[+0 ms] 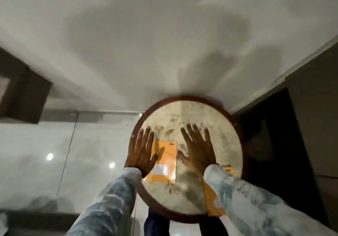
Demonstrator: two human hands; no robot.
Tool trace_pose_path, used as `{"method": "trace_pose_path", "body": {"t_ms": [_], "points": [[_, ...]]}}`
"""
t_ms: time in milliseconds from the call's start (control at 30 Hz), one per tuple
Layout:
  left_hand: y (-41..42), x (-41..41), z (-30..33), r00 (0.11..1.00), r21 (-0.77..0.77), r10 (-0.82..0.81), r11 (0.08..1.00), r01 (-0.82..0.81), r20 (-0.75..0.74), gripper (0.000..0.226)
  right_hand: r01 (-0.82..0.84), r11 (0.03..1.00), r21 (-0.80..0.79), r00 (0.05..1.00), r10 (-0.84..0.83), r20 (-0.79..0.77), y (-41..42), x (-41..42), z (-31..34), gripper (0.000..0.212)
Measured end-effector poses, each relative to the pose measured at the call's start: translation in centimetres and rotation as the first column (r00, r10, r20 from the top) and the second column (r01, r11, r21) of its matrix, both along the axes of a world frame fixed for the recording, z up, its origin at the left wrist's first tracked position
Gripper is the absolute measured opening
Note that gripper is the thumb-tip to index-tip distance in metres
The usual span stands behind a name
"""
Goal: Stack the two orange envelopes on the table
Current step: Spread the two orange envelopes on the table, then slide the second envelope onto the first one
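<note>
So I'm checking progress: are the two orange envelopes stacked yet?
Not stacked. One envelope lies by the left hand; the other envelope lies apart, partly under the right sleeve.

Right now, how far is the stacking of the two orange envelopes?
Nothing is stacked yet. One orange envelope lies flat on the round table beside the left hand; the other envelope lies apart near the table's right edge, partly under the right sleeve. Both hands are spread open, the right hand empty too. Left: lift one envelope onto the other.
</note>
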State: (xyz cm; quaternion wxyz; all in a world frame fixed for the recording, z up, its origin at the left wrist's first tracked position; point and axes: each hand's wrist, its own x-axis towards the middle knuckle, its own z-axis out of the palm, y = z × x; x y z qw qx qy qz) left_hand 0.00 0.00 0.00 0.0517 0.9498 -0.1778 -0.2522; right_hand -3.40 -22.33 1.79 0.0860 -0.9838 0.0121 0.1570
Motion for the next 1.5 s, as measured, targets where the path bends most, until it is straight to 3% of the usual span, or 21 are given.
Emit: {"method": "trace_pose_path", "body": {"t_ms": [67,167,233,333,400,467,533,600,667,733,833,933,1167,1267,1400,1500], "points": [[1.0,-2.3,-3.8,0.986,0.055,0.026,0.998,-0.017,-0.162,0.080,0.011,0.998,0.059,0.980,0.001,-0.197,2.2,-1.8,-4.1,0.083],[1.6,-5.5,-8.8,0.942,0.040,0.220,0.975,-0.217,-0.255,0.075,0.186,0.971,0.148,0.912,-0.115,-0.394,5.1,-5.1,-9.1,0.077],[1.1,-6.1,-10.5,0.886,-0.028,0.374,0.918,-0.396,-0.275,0.067,0.377,0.899,0.223,0.854,-0.244,-0.458,6.5,-5.8,-10.7,0.074],[0.0,-5.2,-12.3,0.832,-0.019,0.511,0.850,-0.527,-0.218,0.053,0.569,0.786,0.243,0.775,-0.413,-0.479,8.3,-5.6,-12.2,0.070],[-0.3,-3.9,-12.6,0.708,-0.018,0.657,0.730,-0.684,-0.260,0.051,0.670,0.701,0.244,0.714,-0.519,-0.469,8.7,-5.0,-12.4,0.067],[-0.7,-2.3,-12.8,0.493,-0.073,0.756,0.515,-0.854,-0.431,0.041,0.735,0.626,0.261,0.662,-0.580,-0.474,8.6,-4.3,-12.5,0.060],[-1.1,-1.1,-11.9,0.333,-0.132,0.753,0.315,-0.940,-0.567,0.021,0.756,0.582,0.300,0.645,-0.584,-0.494,8.6,-3.5,-12.1,0.057],[-1.6,0.6,-10.9,0.271,-0.189,0.771,0.196,-0.962,-0.576,0.006,0.779,0.513,0.361,0.627,-0.621,-0.471,8.5,-2.0,-11.6,0.052],[-2.4,2.9,-9.8,0.274,-0.249,0.770,0.154,-0.956,-0.576,0.012,0.794,0.414,0.446,0.593,-0.689,-0.417,7.6,0.6,-10.9,0.043],[-3.4,5.7,-9.0,0.308,-0.296,0.741,0.154,-0.943,-0.596,0.005,0.779,0.362,0.512,0.582,-0.721,-0.376,6.0,3.8,-10.6,0.037],[-6.3,10.0,-9.2,0.406,-0.361,0.680,0.217,-0.907,-0.611,0.027,0.776,0.348,0.527,0.569,-0.747,-0.344,2.6,8.5,-11.2,0.029],[-9.2,12.9,-11.3,0.510,-0.398,0.718,0.343,-0.851,-0.473,0.030,0.778,0.412,0.474,0.582,-0.756,-0.299,-0.5,11.8,-12.7,0.022],[-12.0,14.7,-14.5,0.593,-0.279,0.788,0.539,-0.795,-0.166,0.036,0.712,0.640,0.290,0.699,-0.686,-0.202,-4.1,13.9,-16.3,0.026],[-12.8,12.2,-13.2,0.669,-0.379,0.737,0.594,-0.709,-0.097,0.027,0.726,0.590,0.354,0.675,-0.710,-0.202,-5.4,11.2,-15.0,0.022],[-15.0,4.4,-10.5,0.738,-0.403,0.641,0.631,-0.663,-0.211,0.014,0.788,0.522,0.327,0.608,-0.743,-0.279,-7.8,3.6,-11.2,0.028],[-17.9,-3.4,-8.9,0.686,-0.348,0.628,0.591,-0.727,-0.367,0.014,0.850,0.472,0.234,0.525,-0.802,-0.287,-9.5,-3.5,-9.7,0.034]]}}
